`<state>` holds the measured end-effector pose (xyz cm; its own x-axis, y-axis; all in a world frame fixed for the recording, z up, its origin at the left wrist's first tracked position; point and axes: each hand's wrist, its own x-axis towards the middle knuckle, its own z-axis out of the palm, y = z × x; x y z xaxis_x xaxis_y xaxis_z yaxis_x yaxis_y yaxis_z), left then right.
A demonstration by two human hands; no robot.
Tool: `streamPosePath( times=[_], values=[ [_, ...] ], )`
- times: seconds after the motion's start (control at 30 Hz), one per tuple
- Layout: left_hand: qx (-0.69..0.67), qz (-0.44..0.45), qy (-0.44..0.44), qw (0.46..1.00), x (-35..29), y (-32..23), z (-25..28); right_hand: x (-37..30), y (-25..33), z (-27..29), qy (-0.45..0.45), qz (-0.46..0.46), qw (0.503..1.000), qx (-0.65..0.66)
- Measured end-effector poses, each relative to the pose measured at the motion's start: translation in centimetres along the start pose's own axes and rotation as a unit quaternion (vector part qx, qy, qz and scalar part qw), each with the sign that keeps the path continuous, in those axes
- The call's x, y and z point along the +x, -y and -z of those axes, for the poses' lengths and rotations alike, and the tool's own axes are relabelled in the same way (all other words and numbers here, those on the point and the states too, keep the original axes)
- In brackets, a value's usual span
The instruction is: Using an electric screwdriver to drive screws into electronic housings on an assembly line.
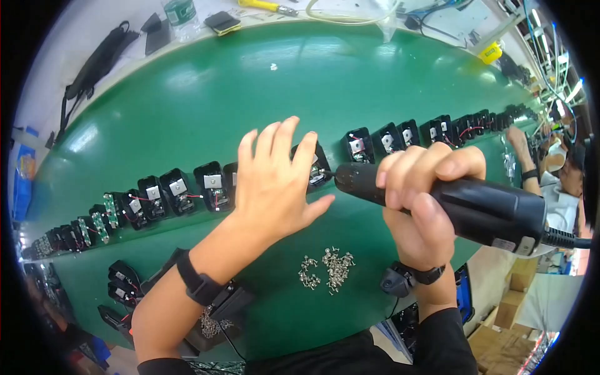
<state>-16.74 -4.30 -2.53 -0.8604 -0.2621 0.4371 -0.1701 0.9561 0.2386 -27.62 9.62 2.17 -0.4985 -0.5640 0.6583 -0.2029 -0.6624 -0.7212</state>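
Observation:
My right hand point(420, 194) is wrapped round a black electric screwdriver point(487, 209), its cord running off to the right. The tool lies nearly level, its tip pointing left at a black plastic housing point(320, 164) with a circuit board inside. Whether the bit touches a screw is too small to tell. Over that housing my left hand point(272, 178) is spread, fingers stretched out and thumb apart; its palm hides part of the row. Similar housings with metal plates and red wires, such as one housing point(214, 186) to the left, stand in a line both ways.
Loose screws point(337, 265) lie in two piles on the green table point(206, 94) near me. More housings point(122, 281) sit at the near left. A co-worker's hand point(517, 142) reaches the row's far right end. A bottle point(181, 15) stands beyond the far edge.

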Motion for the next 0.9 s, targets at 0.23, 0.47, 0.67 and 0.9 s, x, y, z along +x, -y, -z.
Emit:
streamPosePath(
  times=[0.23,0.47,0.67,0.9],
  values=[
    [-0.074,-0.022,0.010,0.997,0.3,2.5,-2.6,0.6,-3.4,-0.3,0.003,-0.014,1.000,-0.024],
    [-0.111,-0.014,0.018,0.994,0.4,2.8,-2.7,0.7,-4.4,-0.3,-0.021,-0.015,1.000,-0.017],
    [-0.138,-0.008,0.019,0.990,0.5,2.9,-3.0,1.2,-4.4,-0.3,-0.019,-0.036,0.999,0.003],
    [-0.135,-0.028,0.012,0.990,0.6,3.0,-3.0,0.7,-4.3,-0.3,-0.002,-0.027,0.999,-0.033]
  ],
)
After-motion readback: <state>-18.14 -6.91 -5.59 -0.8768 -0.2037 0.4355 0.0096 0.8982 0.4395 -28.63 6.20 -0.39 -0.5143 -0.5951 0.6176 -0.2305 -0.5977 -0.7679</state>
